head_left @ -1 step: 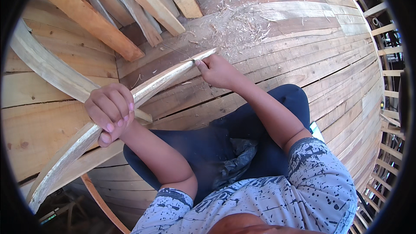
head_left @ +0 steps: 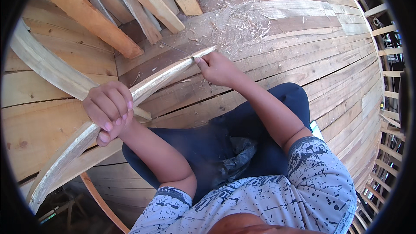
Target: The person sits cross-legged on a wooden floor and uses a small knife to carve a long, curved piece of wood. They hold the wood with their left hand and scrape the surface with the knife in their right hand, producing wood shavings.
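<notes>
A long curved wooden strip slants from the lower left up to the middle of the view. My left hand is closed around it, with the knuckles on top. Close to its upper end, my right hand is closed in a pinch. A thin dark wire-like strand crosses the strip there and runs up and left from my right fingertips. What else those fingers hold is hidden.
Another curved timber passes beneath my left hand. Several boards lean at the upper left. Wood shavings litter the plank floor. Bent legs in dark trousers lie below my arms. A slatted wooden frame borders the right side.
</notes>
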Available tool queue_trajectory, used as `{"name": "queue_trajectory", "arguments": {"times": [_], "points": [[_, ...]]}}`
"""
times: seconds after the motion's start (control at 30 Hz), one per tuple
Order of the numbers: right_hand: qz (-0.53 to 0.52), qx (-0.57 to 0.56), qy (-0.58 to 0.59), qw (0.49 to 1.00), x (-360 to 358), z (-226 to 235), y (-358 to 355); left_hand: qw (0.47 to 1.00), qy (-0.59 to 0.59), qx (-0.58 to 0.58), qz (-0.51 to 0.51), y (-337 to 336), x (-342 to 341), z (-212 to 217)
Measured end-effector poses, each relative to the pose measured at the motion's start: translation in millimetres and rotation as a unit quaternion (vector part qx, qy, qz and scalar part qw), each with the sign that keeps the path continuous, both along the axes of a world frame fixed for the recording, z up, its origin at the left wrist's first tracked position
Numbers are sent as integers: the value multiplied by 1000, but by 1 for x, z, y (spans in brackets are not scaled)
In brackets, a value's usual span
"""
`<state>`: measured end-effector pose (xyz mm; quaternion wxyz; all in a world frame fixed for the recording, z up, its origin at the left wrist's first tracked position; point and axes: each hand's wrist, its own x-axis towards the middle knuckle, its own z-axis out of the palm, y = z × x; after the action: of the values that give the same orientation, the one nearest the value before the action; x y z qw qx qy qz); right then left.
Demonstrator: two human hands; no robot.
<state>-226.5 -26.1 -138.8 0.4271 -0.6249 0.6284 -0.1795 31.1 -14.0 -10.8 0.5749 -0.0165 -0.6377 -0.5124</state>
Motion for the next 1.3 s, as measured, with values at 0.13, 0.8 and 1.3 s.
{"name": "queue_trajectory", "arguments": {"times": [0.13, 0.8, 1.3], "points": [[-84, 4, 57, 995, -33, -55, -18, 999, 24, 5, 42, -2, -9, 1], [-63, -43, -41, 996, -39, -53, -25, 996, 47, 19, 77, -1, -3, -5], [19, 35, -19, 999, -2, 20, -1, 997, 21, -4, 73, 2, 0, -3]]}}
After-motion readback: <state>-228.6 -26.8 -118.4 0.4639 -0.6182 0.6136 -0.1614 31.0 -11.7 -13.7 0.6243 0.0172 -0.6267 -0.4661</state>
